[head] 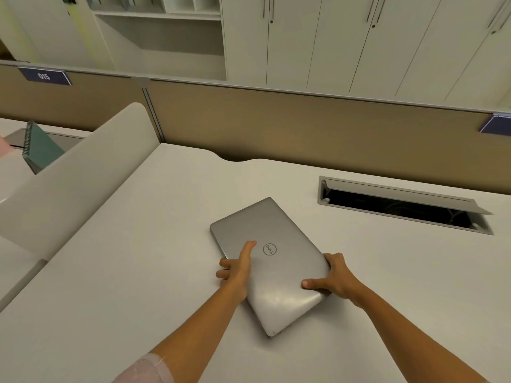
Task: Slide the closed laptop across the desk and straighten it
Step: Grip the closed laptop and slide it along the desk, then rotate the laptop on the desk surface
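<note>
A closed silver laptop (272, 233) with a round logo on its lid lies on the white desk (138, 272), turned at a slant to the desk's edges. My left hand (236, 269) grips its left long edge, thumb lying on the lid and fingers curled beneath. My right hand (333, 277) clasps its right edge, thumb on top near the corner. Both hands hold the same laptop.
An open cable hatch (401, 205) with a raised flap is sunk into the desk at the right. A beige divider panel (304, 123) runs along the back. A curved white side screen (83, 167) stands at the left, with a green spiral notebook (38, 147) behind it.
</note>
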### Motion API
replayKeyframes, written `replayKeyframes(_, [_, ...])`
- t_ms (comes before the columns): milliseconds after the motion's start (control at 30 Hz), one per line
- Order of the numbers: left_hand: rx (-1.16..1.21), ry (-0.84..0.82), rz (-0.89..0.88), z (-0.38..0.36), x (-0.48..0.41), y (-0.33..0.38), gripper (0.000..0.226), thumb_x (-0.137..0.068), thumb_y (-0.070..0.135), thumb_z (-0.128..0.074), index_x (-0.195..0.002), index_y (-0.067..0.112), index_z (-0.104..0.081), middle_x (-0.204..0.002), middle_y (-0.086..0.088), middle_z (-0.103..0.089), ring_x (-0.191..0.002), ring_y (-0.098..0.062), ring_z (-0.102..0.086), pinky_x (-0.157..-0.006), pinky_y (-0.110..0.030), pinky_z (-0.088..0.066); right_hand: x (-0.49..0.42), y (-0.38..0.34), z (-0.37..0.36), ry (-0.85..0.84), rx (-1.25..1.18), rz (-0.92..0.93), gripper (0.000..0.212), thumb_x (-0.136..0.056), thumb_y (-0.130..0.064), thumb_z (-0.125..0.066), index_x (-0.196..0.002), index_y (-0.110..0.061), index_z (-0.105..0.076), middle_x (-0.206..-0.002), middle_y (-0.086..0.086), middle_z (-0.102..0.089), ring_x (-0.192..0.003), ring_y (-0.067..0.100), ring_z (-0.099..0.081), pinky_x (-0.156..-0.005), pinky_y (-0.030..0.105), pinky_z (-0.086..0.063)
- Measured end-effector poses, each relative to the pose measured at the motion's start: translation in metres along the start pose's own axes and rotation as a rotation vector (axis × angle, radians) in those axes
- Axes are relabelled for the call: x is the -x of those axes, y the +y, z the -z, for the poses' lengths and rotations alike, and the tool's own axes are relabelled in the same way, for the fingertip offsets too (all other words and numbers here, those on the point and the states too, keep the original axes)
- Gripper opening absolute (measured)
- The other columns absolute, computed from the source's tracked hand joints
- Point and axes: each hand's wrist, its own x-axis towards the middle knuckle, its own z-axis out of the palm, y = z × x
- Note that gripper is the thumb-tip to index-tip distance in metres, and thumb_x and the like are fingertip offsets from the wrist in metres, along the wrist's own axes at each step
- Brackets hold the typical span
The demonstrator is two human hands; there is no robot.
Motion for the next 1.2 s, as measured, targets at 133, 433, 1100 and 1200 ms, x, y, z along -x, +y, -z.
replayKeyframes(133, [-0.163,-0.012,-0.01,-0.006,0.015,-0.019,0.078,-0.067,0.081,-0.059,-0.097,0.015,-0.032,-0.094,-0.005,-0.026,-0.077,-0.021,-0.032,-0.073,-0.033,-0.031,0.032,0.025,-0.001,0.043,-0.069,-0.033,0.106,-0.045,-0.054,-0.092,-0.132,-0.018,-0.043,-0.117,-0.003,-0.034,-0.101,0.011,-0.049,-0.08,0.027,-0.053])
replayKeyframes(433, [-0.367,-0.13,-0.082,-0.031,0.046,-0.043,0.109,-0.063,0.081,-0.055,-0.146,0.018,-0.023,-0.127,-0.01,-0.028,-0.115,-0.034,-0.04,-0.085,-0.044,-0.035,0.103,0.065,-0.01,0.193,-0.077,-0.167,0.105,-0.043,-0.062,-0.089,-0.126,-0.018,-0.043,-0.116,-0.002,-0.035,-0.109,0.024,-0.053,-0.095,0.044,-0.05])
replayKeyframes(1100, [-0.669,-0.084,-0.255,-0.073,0.079,-0.047,0.099,-0.076,0.08,-0.046,-0.149,0.016,-0.027,-0.148,-0.014,-0.027,-0.132,-0.035,-0.028,-0.105,-0.05,-0.03,0.175,0.072,-0.063,0.379,0.2,-0.375,0.086,-0.065,-0.079,-0.061,-0.119,-0.013,-0.047,-0.12,0.004,-0.042,-0.118,0.026,-0.043,-0.096,0.038,-0.034])
replayKeyframes(1200, [-0.663,-0.087,-0.262,-0.073,0.077,-0.048,0.097,-0.078,0.078,-0.046,-0.15,0.016,-0.027,-0.15,-0.014,-0.026,-0.134,-0.034,-0.025,-0.107,-0.051,-0.028,0.177,0.073,-0.06,0.373,0.296,-0.363,0.082,-0.067,-0.081,-0.055,-0.116,-0.016,-0.05,-0.117,0.003,-0.046,-0.113,0.024,-0.044,-0.092,0.036,-0.034])
